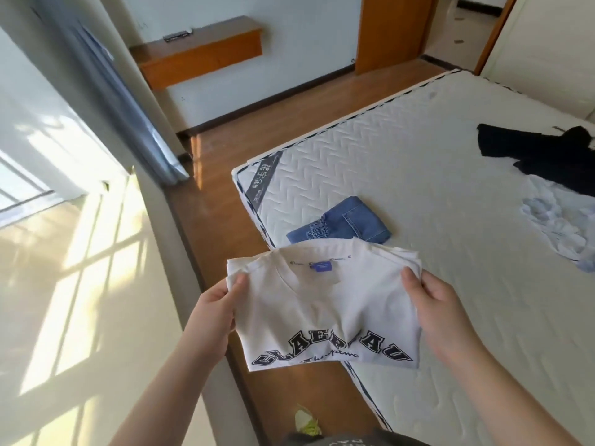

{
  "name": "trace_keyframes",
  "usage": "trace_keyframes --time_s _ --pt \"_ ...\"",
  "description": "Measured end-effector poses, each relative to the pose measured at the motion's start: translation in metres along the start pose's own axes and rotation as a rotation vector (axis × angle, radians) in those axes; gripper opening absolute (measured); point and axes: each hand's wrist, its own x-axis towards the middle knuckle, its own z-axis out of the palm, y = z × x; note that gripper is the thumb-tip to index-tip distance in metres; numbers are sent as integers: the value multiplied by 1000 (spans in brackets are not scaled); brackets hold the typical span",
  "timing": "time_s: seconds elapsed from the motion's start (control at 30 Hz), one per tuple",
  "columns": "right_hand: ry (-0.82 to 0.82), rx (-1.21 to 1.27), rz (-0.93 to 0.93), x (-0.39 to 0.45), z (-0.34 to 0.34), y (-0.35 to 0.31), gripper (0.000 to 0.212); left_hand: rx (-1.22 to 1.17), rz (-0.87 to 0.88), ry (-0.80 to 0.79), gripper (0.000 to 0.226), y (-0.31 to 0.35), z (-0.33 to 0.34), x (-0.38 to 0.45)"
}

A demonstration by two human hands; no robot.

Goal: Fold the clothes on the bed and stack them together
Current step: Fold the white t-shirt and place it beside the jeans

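The folded white T-shirt (325, 304) hangs between both hands over the edge of the mattress (450, 220). The left hand (214, 312) pinches its left shoulder, the right hand (434, 304) its right shoulder. Folded jeans (341, 225) lie just beyond.

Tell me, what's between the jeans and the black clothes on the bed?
Nothing. The head view shows only bare mattress between the jeans and the black clothes.
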Motion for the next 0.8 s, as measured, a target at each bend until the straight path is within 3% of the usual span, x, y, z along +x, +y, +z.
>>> trace_keyframes --time_s 0.2,0.4,0.6,0.8 --pt "-107 -5 20 43 67 -26 36 -40 11 86 38 9 -51 24" --pt "-219 -35 35 104 109 -41 63 -144 2 146 35 20 -71 57" --pt "-304 -84 37 186 153 -42 64 -176 -38 265 38 35 -89 112" --pt "-406 -88 31 262 212 -72 23 -204 -28 386 32 59 -119 155"
